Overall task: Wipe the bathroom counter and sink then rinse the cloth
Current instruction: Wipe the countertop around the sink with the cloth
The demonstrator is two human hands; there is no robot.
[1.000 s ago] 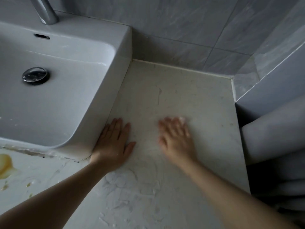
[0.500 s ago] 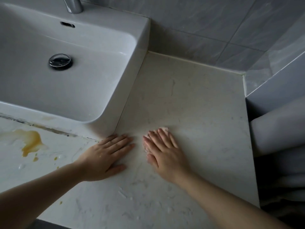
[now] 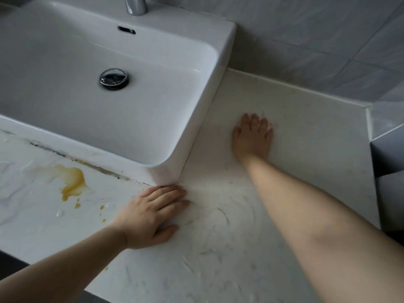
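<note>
My right hand (image 3: 251, 136) lies palm down on the white marbled counter (image 3: 317, 149), to the right of the sink, with its fingers together. It presses on a small pale cloth, of which only a sliver (image 3: 271, 127) shows by the fingertips. My left hand (image 3: 150, 215) rests flat and empty on the counter, fingers spread, its fingertips at the front right corner of the white rectangular sink (image 3: 185, 101). Wet smears mark the counter between my hands. A yellow stain (image 3: 72, 178) sits on the counter in front of the sink.
In the basin is a chrome drain plug (image 3: 113, 78), and the base of a chrome faucet (image 3: 135, 5) stands behind it. Grey wall tiles (image 3: 306, 40) bound the counter at the back and right. Dark grime (image 3: 98, 168) lines the sink's front seam.
My right hand has slid away from me along the counter, away from the left hand. My left hand has stayed by the sink's corner. The view has shifted left, showing more of the sink.
</note>
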